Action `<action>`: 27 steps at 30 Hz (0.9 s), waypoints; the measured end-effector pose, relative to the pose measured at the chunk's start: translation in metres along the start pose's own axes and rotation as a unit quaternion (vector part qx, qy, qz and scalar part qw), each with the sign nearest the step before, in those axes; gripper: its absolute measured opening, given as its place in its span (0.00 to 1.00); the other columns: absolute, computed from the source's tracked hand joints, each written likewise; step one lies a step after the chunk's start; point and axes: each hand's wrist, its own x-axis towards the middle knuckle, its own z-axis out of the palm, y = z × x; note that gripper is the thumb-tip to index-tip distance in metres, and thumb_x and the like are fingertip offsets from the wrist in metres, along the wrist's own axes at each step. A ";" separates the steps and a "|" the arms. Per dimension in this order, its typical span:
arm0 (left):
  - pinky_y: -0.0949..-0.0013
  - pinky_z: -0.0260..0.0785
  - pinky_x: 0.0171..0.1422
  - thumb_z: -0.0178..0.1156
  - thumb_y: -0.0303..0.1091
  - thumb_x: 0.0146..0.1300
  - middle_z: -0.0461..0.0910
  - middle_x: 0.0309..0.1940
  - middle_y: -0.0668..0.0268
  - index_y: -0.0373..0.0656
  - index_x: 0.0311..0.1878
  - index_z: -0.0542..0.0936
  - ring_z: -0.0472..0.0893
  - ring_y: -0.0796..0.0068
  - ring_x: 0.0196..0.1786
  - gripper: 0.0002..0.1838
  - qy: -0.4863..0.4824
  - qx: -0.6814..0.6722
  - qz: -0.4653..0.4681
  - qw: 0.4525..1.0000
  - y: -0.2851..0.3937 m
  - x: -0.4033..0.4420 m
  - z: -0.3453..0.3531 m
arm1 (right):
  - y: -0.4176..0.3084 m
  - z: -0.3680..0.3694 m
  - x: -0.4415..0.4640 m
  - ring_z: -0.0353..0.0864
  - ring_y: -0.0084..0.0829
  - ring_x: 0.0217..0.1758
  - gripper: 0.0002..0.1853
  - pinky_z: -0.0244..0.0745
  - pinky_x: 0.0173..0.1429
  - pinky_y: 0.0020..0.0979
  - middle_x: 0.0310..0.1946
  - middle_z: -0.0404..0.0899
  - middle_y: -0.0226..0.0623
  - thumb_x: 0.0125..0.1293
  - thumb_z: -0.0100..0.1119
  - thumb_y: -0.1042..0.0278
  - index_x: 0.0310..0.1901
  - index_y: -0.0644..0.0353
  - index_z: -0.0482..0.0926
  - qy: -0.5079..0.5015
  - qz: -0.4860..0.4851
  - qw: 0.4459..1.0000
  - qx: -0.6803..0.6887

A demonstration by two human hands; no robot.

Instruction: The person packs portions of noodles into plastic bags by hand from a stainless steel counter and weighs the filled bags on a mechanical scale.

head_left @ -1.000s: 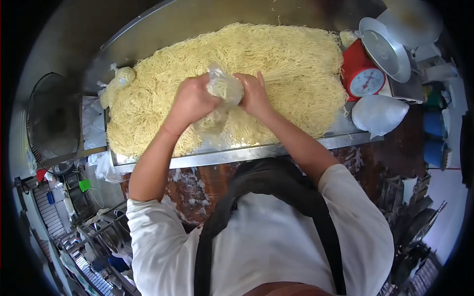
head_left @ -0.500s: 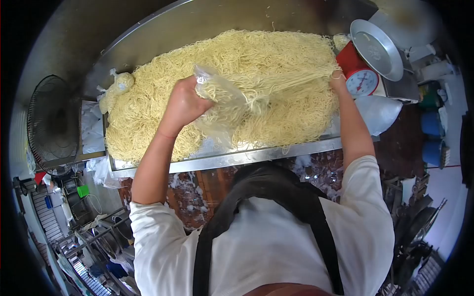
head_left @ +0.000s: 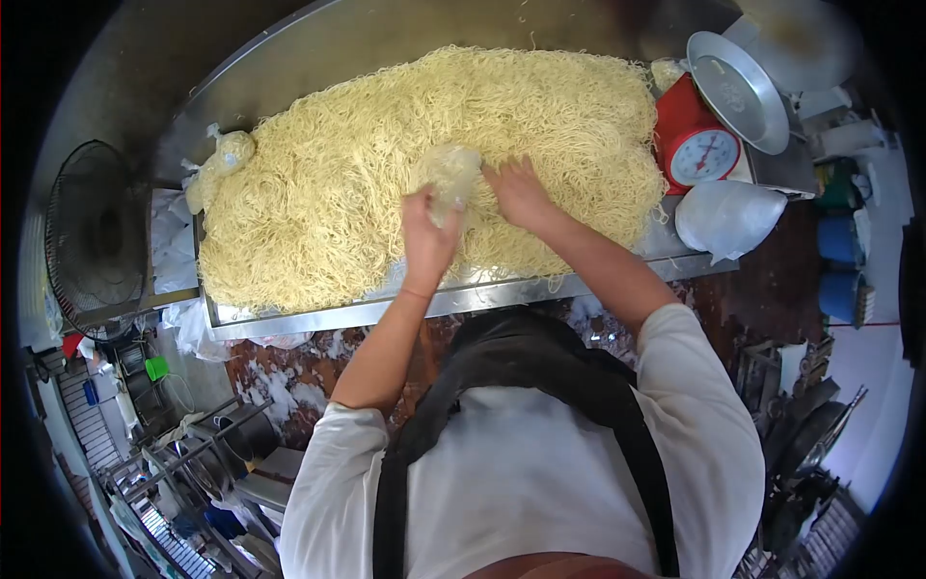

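Pale yellow noodles (head_left: 328, 183) lie in a wide heap on a metal tray (head_left: 357, 317). Over the middle of the heap is a clear plastic bag (head_left: 451, 172) with noodles showing inside. My left hand (head_left: 429, 236) grips the lower part of this bag between thumb and fingers. Just right of the bag, my right hand (head_left: 519, 191) is spread palm down against the noodles, its fingers apart and pointing toward the bag. Motion blurs the fingertips a little, and nothing shows in that hand.
A red scale (head_left: 694, 140) with a round metal pan (head_left: 738, 92) stands at the right, beside a white plastic bag (head_left: 730, 217). Tied bags of noodles (head_left: 231, 151) sit at the left end. A fan (head_left: 96, 241) stands farther left.
My right hand has come back left from beside the scale to the bag, and the long noodle strands no longer stretch across. The bag and my left hand have shifted right.
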 end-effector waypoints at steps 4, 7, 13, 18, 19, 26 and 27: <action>0.61 0.74 0.44 0.60 0.30 0.66 0.78 0.35 0.52 0.34 0.50 0.74 0.80 0.58 0.37 0.13 -0.059 -0.028 -0.052 0.996 -0.015 -0.005 0.024 | -0.001 -0.007 0.015 0.78 0.53 0.55 0.23 0.71 0.62 0.50 0.51 0.77 0.57 0.61 0.62 0.69 0.59 0.63 0.73 -0.128 0.037 0.976 0.175; 0.73 0.70 0.26 0.51 0.31 0.75 0.74 0.21 0.68 0.35 0.39 0.74 0.76 0.80 0.23 0.09 -0.056 -0.181 -0.114 0.975 0.024 0.023 -0.005 | -0.003 -0.045 0.036 0.82 0.49 0.46 0.17 0.77 0.49 0.45 0.44 0.80 0.56 0.63 0.60 0.69 0.53 0.65 0.76 -0.105 -0.047 0.957 0.265; 0.71 0.67 0.23 0.51 0.32 0.75 0.71 0.19 0.68 0.39 0.43 0.72 0.71 0.78 0.18 0.06 -0.069 -0.363 -0.149 0.917 0.064 0.039 -0.021 | -0.049 -0.048 0.062 0.81 0.42 0.47 0.13 0.77 0.51 0.42 0.42 0.81 0.49 0.64 0.59 0.71 0.49 0.68 0.77 -0.191 0.251 0.627 0.712; 0.70 0.64 0.22 0.46 0.29 0.75 0.67 0.20 0.69 0.40 0.48 0.69 0.64 0.77 0.17 0.05 0.007 -0.549 -0.317 0.773 0.021 0.063 -0.046 | -0.055 -0.025 -0.021 0.74 0.44 0.59 0.26 0.69 0.64 0.45 0.54 0.72 0.53 0.60 0.63 0.71 0.59 0.70 0.71 0.063 -0.033 0.927 0.369; 0.70 0.62 0.22 0.44 0.29 0.75 0.64 0.19 0.70 0.40 0.48 0.69 0.61 0.78 0.16 0.06 0.040 -0.553 -0.331 0.763 0.023 0.066 -0.051 | -0.065 -0.037 -0.042 0.72 0.45 0.61 0.28 0.68 0.66 0.45 0.57 0.69 0.55 0.59 0.63 0.71 0.61 0.71 0.69 0.060 -0.002 0.946 0.319; 0.71 0.59 0.22 0.46 0.30 0.75 0.63 0.19 0.70 0.41 0.47 0.69 0.60 0.78 0.18 0.05 0.017 -0.589 -0.358 0.724 0.073 0.054 -0.057 | -0.057 -0.027 0.005 0.78 0.53 0.51 0.29 0.74 0.58 0.42 0.50 0.77 0.57 0.56 0.64 0.71 0.60 0.69 0.69 -0.095 0.103 0.941 0.307; 0.70 0.62 0.22 0.45 0.30 0.75 0.64 0.19 0.70 0.40 0.47 0.69 0.63 0.77 0.17 0.06 0.002 -0.594 -0.349 0.725 0.074 0.048 -0.057 | -0.057 -0.055 0.015 0.79 0.53 0.50 0.27 0.74 0.56 0.43 0.48 0.78 0.58 0.56 0.63 0.71 0.59 0.69 0.70 -0.059 0.058 0.937 0.340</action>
